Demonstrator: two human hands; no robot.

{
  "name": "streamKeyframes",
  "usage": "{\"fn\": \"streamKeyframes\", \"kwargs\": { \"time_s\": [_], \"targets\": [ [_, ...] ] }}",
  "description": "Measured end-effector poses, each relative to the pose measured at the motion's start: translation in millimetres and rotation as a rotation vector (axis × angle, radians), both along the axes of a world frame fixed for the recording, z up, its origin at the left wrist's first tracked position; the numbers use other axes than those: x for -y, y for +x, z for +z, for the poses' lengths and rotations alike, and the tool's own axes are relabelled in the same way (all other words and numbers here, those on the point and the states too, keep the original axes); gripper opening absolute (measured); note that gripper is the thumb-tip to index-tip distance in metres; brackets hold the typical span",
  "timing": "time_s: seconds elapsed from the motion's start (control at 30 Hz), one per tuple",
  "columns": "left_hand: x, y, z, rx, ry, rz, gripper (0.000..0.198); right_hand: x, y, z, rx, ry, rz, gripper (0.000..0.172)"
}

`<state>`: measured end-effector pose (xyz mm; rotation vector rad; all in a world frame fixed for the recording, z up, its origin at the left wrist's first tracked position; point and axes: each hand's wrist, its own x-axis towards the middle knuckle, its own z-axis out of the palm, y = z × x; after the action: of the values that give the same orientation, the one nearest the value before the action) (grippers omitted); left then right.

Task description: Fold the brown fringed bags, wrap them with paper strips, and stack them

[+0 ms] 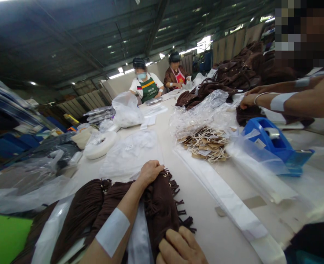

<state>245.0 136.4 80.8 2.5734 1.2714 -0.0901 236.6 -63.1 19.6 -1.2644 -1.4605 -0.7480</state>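
Fringed cloth (pixel 162 207), bottom centre, looks partly folded, my left hand (pixel 150 171) and right hand (pixel 180 247) curled tight on its ends; upper right, a brown heap (pixel 233 69) seems left.

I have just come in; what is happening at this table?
A person holds a dark brown fringed piece, left hand at its far end, right hand at its near end. More brown fringed material lies to the left. At right, beyond a blue tape dispenser, a co-worker's hand touches brown material.
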Motion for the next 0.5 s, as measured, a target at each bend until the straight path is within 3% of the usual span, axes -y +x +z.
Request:
{"fn": "streamKeyframes", "kwargs": {
  "time_s": [0.23, 0.37, 0.5],
  "targets": [
    [-1.6, -0.9, -3.7, -0.013, 0.035, -0.020, 0.025, -3.0, 7.0, 12.2, 0.252, -0.014, 0.057, 0.032],
    [-2.6, -1.7, -5.3, -0.005, 0.046, -0.025, 0.024, -4.8, 9.4, 24.3, 0.221, -0.052, 0.057, 0.031],
    [-2.3, -1.3, -7.0, 0.004, 0.053, -0.028, 0.022, -4.0, 5.0, 24.1, 0.166, -0.041, 0.060, 0.039]
  ]
}}
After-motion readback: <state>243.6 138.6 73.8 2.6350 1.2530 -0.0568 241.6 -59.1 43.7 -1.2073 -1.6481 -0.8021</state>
